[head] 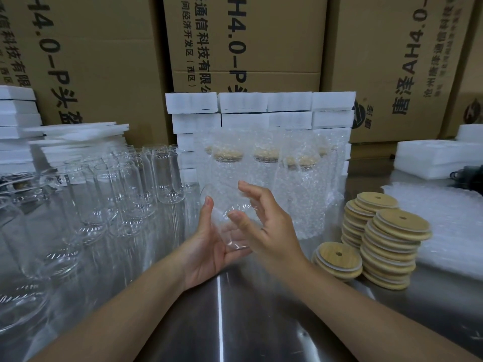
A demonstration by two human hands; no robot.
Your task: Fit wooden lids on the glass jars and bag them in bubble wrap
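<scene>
A clear glass jar (231, 223) without a lid lies tilted between my hands above the steel table (248, 309). My left hand (206, 246) cradles it from below and the left, thumb up along its side. My right hand (264, 226) touches its right side with loosely spread fingers. Stacks of round wooden lids (389, 246) with a centre hole stand to the right. Behind my hands, several lidded jars in bubble wrap bags (269, 176) stand upright. Several bare jars (109, 186) crowd the left of the table.
Flat bubble wrap bags (449, 226) lie at the far right. White foam blocks (261, 111) are stacked behind the wrapped jars, with more foam sheets (75, 139) at the back left. Large cardboard boxes (245, 43) wall off the back.
</scene>
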